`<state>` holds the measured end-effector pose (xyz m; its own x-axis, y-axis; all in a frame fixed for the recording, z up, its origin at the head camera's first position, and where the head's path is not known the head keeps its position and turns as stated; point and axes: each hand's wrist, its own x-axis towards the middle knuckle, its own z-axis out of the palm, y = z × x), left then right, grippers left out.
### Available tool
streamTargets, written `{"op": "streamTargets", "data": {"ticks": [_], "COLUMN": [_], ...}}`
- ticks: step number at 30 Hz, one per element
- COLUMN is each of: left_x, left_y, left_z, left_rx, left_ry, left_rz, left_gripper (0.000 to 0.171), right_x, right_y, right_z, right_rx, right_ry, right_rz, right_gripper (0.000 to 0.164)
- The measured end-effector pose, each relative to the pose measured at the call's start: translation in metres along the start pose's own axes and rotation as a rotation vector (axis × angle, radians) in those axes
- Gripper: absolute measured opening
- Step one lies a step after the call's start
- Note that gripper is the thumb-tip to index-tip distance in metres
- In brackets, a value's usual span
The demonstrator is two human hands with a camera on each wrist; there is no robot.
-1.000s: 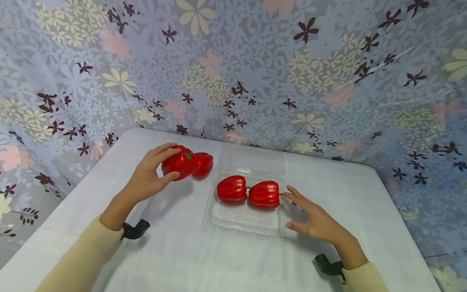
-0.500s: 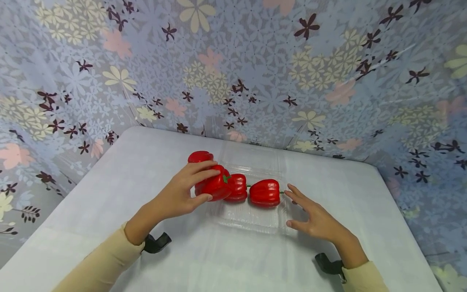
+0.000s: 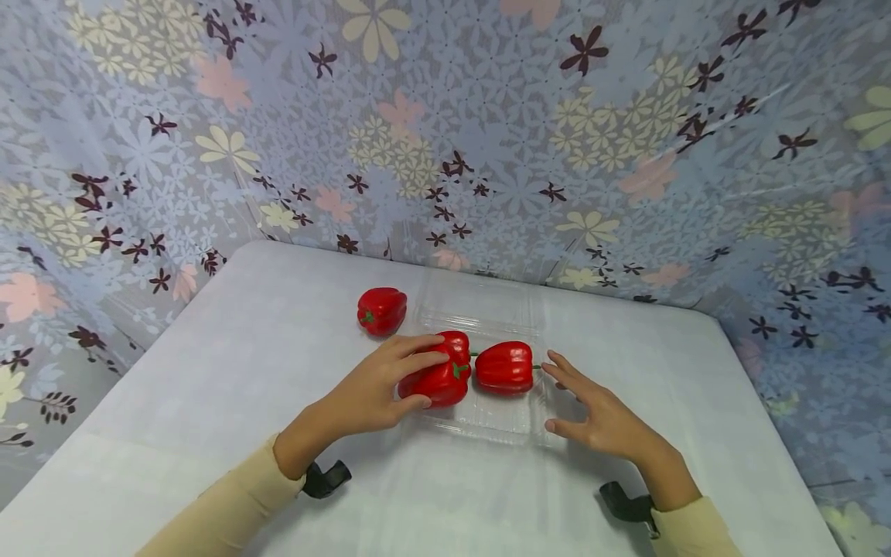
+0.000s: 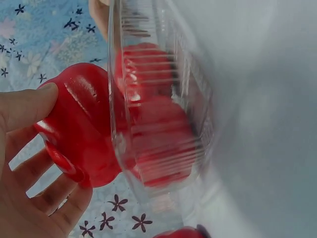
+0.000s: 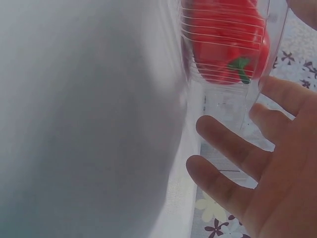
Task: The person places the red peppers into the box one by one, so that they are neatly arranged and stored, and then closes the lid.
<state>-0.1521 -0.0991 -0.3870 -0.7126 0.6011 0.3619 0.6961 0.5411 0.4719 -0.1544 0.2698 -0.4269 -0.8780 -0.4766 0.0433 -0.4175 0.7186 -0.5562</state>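
My left hand grips a red bell pepper by its sides, its green stem facing right. This pepper is over the left part of a clear plastic container, partly covering a second pepper that lies inside. In the left wrist view the held pepper is just outside the container's ribbed wall. A third pepper lies in the container's right half, its stem pointing right. My right hand is at the container's right side, fingers spread and relaxed, fingertips near that stem and the rim.
Another red bell pepper lies on the white-covered table, left of the container's raised clear lid. Behind the table stands a floral-patterned wall covering. Black wrist cameras stick out beneath both wrists.
My left hand has carried the pepper rightward and toward me, from beside the loose pepper to over the container's left part. The right hand has stayed in place.
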Motion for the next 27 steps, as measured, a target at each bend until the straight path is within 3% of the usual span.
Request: {"op": "streamTargets", "data": {"ticks": [8,22,27], "left_x": [0.0009,0.0034,0.0039], "left_y": [0.0019,0.0027,0.0006], "left_z": [0.0054,0.0051,0.0043], "left_rx": [-0.004,0.014,0.008], "left_ry": [-0.065,-0.081,-0.101], "left_rz": [-0.031,0.029,0.017], "left_gripper": [0.061,0.059,0.059], "right_x": [0.0003,-0.0001,0.0002], "right_y": [-0.0009,0.0034,0.0029], "right_z": [-0.0001,-0.0001,0.0012], "right_rx": [0.013,0.007,0.021], "right_ry": [-0.007,0.006,0.005], "right_rz": [-0.011,-0.025,-0.018], "right_gripper": [0.08,0.082,0.081]}}
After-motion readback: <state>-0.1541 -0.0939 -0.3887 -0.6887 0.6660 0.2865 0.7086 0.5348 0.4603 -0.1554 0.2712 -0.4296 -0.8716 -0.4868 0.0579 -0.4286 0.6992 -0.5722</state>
